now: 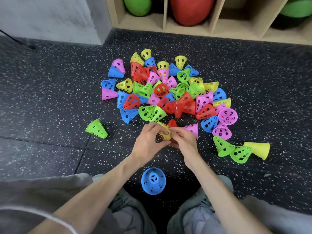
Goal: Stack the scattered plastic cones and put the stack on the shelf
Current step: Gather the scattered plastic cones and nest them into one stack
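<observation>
Several perforated plastic cones in red, blue, green, yellow and pink lie in a loose pile (168, 92) on the speckled black floor. My left hand (148, 141) and my right hand (184, 139) meet at the pile's near edge, both gripping a yellow cone (165, 132). A red cone (172, 123) pokes up just behind it; whether the two are nested is hidden by my fingers. A pink cone (192, 129) lies right beside my right hand. The wooden shelf (212, 29) stands beyond the pile.
A blue cone (153, 181) stands upright between my knees. A lone green cone (96, 129) lies to the left; two green cones (222, 146) and a yellow one (258, 149) lie to the right. The shelf cubbies hold green and red balls (190, 9). A grey wall corner (94, 19) is at far left.
</observation>
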Demonstrator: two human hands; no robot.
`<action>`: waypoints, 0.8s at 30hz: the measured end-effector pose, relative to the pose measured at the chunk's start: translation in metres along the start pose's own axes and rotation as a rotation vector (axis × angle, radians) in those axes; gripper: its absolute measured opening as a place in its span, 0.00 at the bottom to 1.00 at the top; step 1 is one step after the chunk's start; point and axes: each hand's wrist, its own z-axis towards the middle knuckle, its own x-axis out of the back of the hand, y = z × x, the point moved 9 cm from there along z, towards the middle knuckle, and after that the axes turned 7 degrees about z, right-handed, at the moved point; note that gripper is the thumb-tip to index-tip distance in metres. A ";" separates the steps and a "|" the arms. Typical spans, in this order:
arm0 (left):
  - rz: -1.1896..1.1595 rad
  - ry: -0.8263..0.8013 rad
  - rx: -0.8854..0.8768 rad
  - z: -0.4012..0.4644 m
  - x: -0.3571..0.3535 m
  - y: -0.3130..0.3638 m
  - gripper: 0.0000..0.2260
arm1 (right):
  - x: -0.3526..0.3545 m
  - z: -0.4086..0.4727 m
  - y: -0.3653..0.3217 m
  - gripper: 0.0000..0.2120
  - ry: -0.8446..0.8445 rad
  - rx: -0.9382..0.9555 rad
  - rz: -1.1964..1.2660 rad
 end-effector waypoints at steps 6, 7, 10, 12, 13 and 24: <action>0.182 0.059 -0.069 -0.018 0.032 -0.019 0.30 | -0.026 -0.002 -0.004 0.16 -0.142 -0.027 -0.204; 0.198 0.020 -0.065 -0.021 0.033 -0.024 0.32 | -0.034 -0.004 -0.005 0.18 -0.206 -0.038 -0.252; 0.133 -0.102 -0.006 -0.036 0.031 -0.041 0.33 | -0.054 -0.009 0.000 0.24 -0.366 -0.054 -0.386; 0.093 -0.136 0.026 -0.044 0.030 -0.047 0.33 | -0.060 -0.011 0.003 0.26 -0.402 -0.045 -0.426; 0.087 -0.140 0.033 -0.046 0.031 -0.047 0.33 | -0.062 -0.012 0.005 0.26 -0.407 -0.042 -0.434; 0.003 -0.115 0.027 -0.038 0.013 -0.037 0.28 | -0.047 -0.013 -0.003 0.24 -0.409 -0.010 -0.492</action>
